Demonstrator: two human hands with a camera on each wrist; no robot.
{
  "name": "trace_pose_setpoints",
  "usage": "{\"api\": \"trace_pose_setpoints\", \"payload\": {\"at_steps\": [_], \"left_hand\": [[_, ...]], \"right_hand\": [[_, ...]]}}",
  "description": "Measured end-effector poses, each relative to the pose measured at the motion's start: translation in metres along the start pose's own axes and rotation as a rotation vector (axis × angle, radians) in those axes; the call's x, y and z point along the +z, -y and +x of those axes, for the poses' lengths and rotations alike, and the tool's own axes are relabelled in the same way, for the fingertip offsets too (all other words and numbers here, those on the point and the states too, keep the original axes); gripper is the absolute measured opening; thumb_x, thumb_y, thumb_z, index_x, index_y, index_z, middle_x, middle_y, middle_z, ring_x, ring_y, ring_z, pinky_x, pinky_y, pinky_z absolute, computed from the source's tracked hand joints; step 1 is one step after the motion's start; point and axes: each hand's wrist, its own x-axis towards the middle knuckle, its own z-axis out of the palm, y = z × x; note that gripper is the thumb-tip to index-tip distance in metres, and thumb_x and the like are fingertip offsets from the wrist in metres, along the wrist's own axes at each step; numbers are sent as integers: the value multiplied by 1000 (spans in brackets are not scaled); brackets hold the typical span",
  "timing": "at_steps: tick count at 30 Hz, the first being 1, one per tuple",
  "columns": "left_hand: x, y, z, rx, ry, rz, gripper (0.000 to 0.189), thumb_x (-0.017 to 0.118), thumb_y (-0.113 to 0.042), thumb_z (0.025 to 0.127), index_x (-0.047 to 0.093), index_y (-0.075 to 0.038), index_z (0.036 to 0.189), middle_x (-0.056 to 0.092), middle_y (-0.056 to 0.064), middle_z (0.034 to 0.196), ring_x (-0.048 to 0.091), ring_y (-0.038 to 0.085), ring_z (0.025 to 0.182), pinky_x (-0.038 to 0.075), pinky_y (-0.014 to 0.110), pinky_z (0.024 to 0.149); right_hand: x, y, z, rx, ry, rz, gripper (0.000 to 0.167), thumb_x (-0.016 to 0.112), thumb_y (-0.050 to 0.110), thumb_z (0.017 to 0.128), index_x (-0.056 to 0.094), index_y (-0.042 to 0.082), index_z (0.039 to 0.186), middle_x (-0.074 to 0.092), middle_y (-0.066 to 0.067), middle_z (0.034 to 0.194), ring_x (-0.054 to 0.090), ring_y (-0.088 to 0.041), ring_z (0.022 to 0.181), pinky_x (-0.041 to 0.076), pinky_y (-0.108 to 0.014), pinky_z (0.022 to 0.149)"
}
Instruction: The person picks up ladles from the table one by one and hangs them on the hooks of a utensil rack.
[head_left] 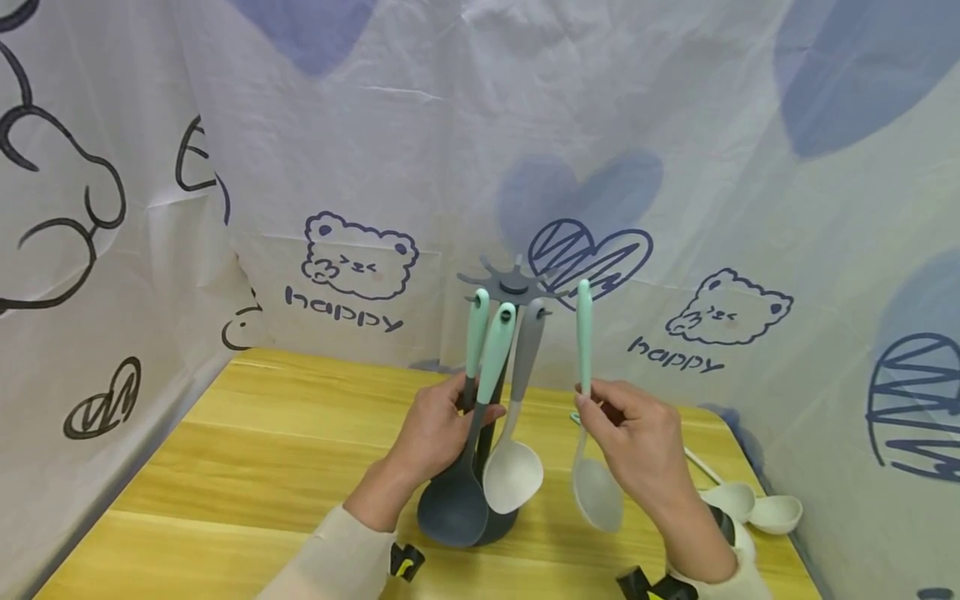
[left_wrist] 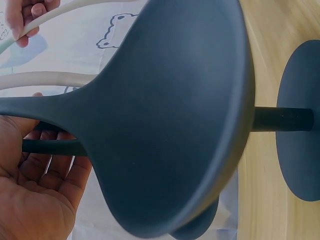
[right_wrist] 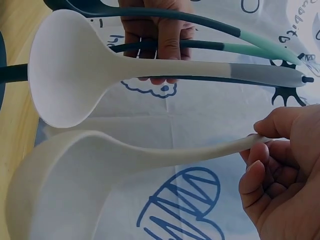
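Note:
A dark utensil rack [head_left: 513, 287] stands upright on the table, prongs splayed at its top. From it hang a dark ladle [head_left: 453, 504] with a mint handle, a white ladle [head_left: 513, 477] with a grey handle, and another mint-handled utensil [head_left: 477, 333], its head hidden. My left hand [head_left: 435, 429] grips the rack's post behind the dark ladle, thumb across the front. To the right of the rack, my right hand [head_left: 637, 433] pinches a second white ladle [right_wrist: 60, 185] where its mint handle meets the white shaft. This ladle is upright, bowl down, apart from the rack.
White utensils [head_left: 776, 514] lie at the table's right side, partly behind my right wrist. A small mint handle end shows behind my right hand. The wooden table [head_left: 262, 450] meets a printed cloth [head_left: 450, 183] at the back and sides.

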Motion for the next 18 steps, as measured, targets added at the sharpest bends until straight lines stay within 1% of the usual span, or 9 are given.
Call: {"api": "trace_pose_setpoints", "payload": {"at_steps": [6,11,18], "left_hand": [[0,0,1,2,3,-7,20,83,-28,92,65,-20,90,63,-5,78,57,17,71,45,30,57],[-1,0,1,-12,6,-8,21,83,-27,92,64,-19,89,62,-4,78,57,18,71,47,31,58],[-1,0,0,-16,7,-17,20,84,-27,92,65,-20,90,63,-4,79,57,18,72,48,32,58]], "right_hand": [[-3,0,0,-64,-34,-8,10,77,6,96,83,14,100,67,6,74,53,-3,61,43,-18,48],[-2,0,1,-118,-40,-15,11,78,3,94,83,12,100,69,5,75,53,-1,60,42,-16,47],[-1,0,2,-126,-30,-28,11,78,3,94,83,12,99,69,4,76,53,-1,60,42,-16,46]]}}
